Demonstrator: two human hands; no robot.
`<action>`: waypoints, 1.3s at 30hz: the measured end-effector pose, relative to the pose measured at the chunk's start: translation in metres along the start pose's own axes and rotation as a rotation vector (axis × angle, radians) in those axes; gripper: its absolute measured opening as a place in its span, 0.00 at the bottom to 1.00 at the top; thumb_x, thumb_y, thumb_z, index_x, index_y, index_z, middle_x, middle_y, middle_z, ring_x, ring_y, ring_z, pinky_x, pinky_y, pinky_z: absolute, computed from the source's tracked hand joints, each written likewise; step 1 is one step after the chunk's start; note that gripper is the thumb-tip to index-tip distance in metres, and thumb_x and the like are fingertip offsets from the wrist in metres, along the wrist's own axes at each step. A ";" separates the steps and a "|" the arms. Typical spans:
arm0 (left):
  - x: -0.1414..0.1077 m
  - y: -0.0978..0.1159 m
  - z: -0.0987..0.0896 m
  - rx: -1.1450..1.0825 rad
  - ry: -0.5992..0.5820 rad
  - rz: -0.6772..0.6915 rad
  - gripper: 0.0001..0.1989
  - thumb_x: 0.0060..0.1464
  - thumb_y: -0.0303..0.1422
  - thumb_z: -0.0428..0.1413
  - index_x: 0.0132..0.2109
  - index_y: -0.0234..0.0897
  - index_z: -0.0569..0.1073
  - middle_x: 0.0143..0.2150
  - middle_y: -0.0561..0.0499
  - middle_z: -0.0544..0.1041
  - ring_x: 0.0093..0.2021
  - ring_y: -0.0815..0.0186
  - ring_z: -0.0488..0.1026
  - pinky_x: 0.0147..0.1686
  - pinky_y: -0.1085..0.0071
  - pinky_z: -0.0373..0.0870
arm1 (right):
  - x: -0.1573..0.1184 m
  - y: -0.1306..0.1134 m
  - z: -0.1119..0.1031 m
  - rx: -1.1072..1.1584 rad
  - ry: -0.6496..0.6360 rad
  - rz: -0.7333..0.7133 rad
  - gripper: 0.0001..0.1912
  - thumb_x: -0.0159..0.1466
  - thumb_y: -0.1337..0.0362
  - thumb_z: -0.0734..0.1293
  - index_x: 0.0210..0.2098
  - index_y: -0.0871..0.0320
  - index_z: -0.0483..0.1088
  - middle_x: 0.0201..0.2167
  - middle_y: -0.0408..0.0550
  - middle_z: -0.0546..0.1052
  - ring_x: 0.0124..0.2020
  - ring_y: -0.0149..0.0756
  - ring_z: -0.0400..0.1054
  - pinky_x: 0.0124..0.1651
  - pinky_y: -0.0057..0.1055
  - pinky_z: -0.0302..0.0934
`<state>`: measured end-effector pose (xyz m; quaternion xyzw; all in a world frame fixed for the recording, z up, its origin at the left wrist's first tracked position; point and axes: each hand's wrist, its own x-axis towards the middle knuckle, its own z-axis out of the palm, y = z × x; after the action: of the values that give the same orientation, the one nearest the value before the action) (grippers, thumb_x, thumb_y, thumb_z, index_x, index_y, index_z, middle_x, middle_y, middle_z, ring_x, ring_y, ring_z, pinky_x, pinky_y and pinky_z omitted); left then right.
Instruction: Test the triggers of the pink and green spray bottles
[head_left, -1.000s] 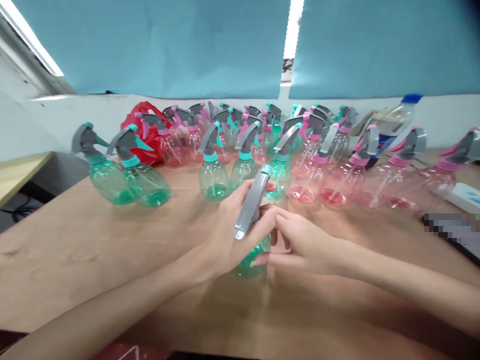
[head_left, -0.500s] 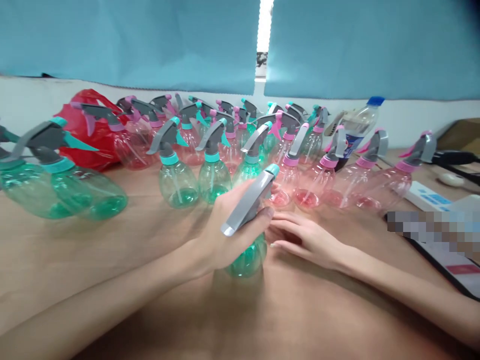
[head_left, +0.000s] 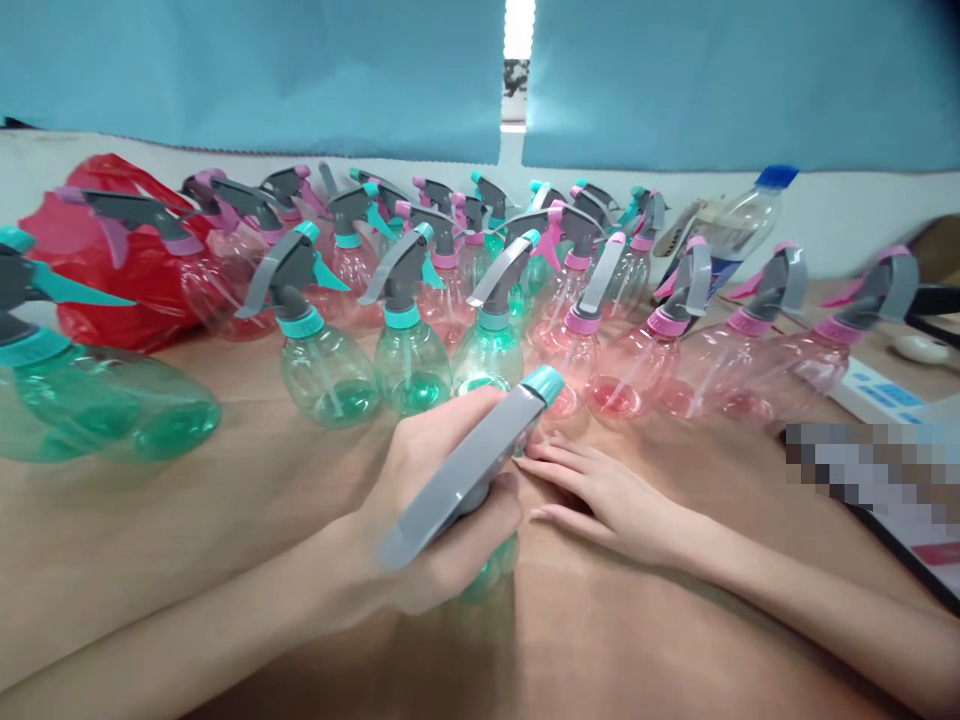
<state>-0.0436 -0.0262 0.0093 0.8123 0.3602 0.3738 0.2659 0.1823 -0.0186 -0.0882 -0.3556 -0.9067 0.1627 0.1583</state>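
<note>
the left hand (head_left: 420,445) is closed around the green spray bottle (head_left: 476,460) high up, probably because the upper part is narrow and gives a sure hold. this bottle is at six o'clock of the view; if its base rests on the table (head_left: 112,540), i cannot tell. the right hand (head_left: 615,495), fingers loosely spread, lies at its three o'clock, perhaps for support; contact is unclear. front green bottles (head_left: 412,375) stand toward eleven, pink bottles (head_left: 634,365) toward two, seemingly grouped by colour.
</note>
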 end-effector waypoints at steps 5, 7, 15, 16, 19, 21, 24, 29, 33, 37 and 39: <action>-0.002 0.002 -0.003 0.011 -0.001 -0.005 0.06 0.51 0.29 0.50 0.34 0.42 0.71 0.30 0.53 0.74 0.28 0.65 0.72 0.27 0.67 0.69 | 0.001 0.000 0.000 0.013 0.005 -0.001 0.26 0.69 0.52 0.59 0.63 0.58 0.62 0.64 0.55 0.65 0.66 0.47 0.55 0.65 0.49 0.55; -0.003 0.002 -0.004 0.017 0.000 -0.010 0.05 0.51 0.29 0.50 0.34 0.42 0.71 0.29 0.54 0.74 0.27 0.65 0.71 0.26 0.67 0.68 | 0.001 0.000 0.001 0.023 0.002 0.001 0.27 0.69 0.53 0.59 0.64 0.57 0.60 0.64 0.54 0.64 0.66 0.47 0.54 0.65 0.50 0.54; 0.004 -0.006 -0.003 -0.014 0.025 0.012 0.08 0.52 0.28 0.50 0.40 0.39 0.69 0.27 0.54 0.70 0.29 0.63 0.72 0.28 0.68 0.70 | 0.001 0.002 0.001 -0.006 -0.012 0.001 0.27 0.70 0.53 0.57 0.64 0.59 0.59 0.66 0.54 0.61 0.67 0.45 0.52 0.65 0.48 0.54; 0.005 -0.007 -0.002 -0.002 0.041 0.006 0.09 0.53 0.28 0.50 0.42 0.38 0.69 0.26 0.55 0.69 0.28 0.63 0.73 0.28 0.69 0.69 | 0.001 0.002 0.001 -0.009 -0.009 0.001 0.27 0.70 0.53 0.57 0.64 0.58 0.60 0.66 0.54 0.61 0.67 0.45 0.53 0.65 0.48 0.55; 0.008 -0.006 0.000 0.035 0.081 0.008 0.12 0.55 0.29 0.49 0.47 0.37 0.70 0.22 0.57 0.66 0.28 0.63 0.73 0.27 0.70 0.69 | 0.001 0.001 0.002 -0.036 0.021 0.014 0.26 0.71 0.53 0.57 0.64 0.59 0.61 0.66 0.56 0.61 0.66 0.46 0.55 0.64 0.48 0.57; 0.008 -0.004 0.001 0.064 0.090 0.007 0.15 0.55 0.28 0.49 0.49 0.37 0.70 0.20 0.58 0.65 0.28 0.64 0.74 0.26 0.71 0.69 | 0.000 0.000 0.002 -0.060 0.047 0.024 0.26 0.71 0.54 0.56 0.63 0.61 0.62 0.66 0.57 0.60 0.66 0.47 0.56 0.63 0.47 0.58; 0.007 -0.002 0.002 0.097 0.108 0.000 0.16 0.55 0.28 0.50 0.51 0.36 0.69 0.21 0.58 0.65 0.28 0.64 0.74 0.27 0.71 0.69 | 0.000 0.000 0.003 -0.073 0.070 0.032 0.26 0.71 0.54 0.56 0.63 0.60 0.62 0.65 0.58 0.62 0.65 0.48 0.58 0.61 0.48 0.60; 0.007 -0.003 0.003 0.125 0.131 0.032 0.10 0.55 0.27 0.51 0.46 0.35 0.68 0.32 0.53 0.70 0.31 0.66 0.73 0.32 0.70 0.70 | 0.000 0.001 0.003 -0.069 0.079 0.024 0.25 0.71 0.55 0.57 0.63 0.60 0.62 0.64 0.58 0.63 0.64 0.48 0.58 0.61 0.49 0.60; 0.007 -0.006 0.004 0.090 0.142 0.073 0.07 0.55 0.26 0.52 0.43 0.35 0.67 0.35 0.52 0.68 0.32 0.67 0.73 0.31 0.70 0.70 | 0.000 0.001 0.004 -0.064 0.083 0.026 0.25 0.70 0.55 0.58 0.63 0.59 0.62 0.64 0.58 0.64 0.64 0.48 0.59 0.61 0.48 0.60; 0.006 -0.007 0.005 0.077 0.144 0.103 0.08 0.56 0.25 0.51 0.44 0.35 0.67 0.36 0.52 0.68 0.33 0.67 0.72 0.34 0.69 0.69 | -0.001 0.002 0.005 -0.040 0.099 0.028 0.25 0.70 0.56 0.59 0.63 0.58 0.62 0.63 0.57 0.65 0.64 0.49 0.59 0.61 0.49 0.60; 0.006 -0.008 0.006 0.084 0.153 0.110 0.08 0.56 0.26 0.51 0.44 0.35 0.67 0.36 0.51 0.68 0.34 0.66 0.72 0.34 0.69 0.69 | -0.001 0.002 0.005 -0.033 0.103 0.024 0.25 0.70 0.56 0.59 0.63 0.56 0.61 0.64 0.56 0.65 0.64 0.49 0.58 0.61 0.50 0.60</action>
<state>-0.0390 -0.0177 0.0031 0.8104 0.3497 0.4333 0.1822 0.1818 -0.0188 -0.0940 -0.3768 -0.8956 0.1311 0.1969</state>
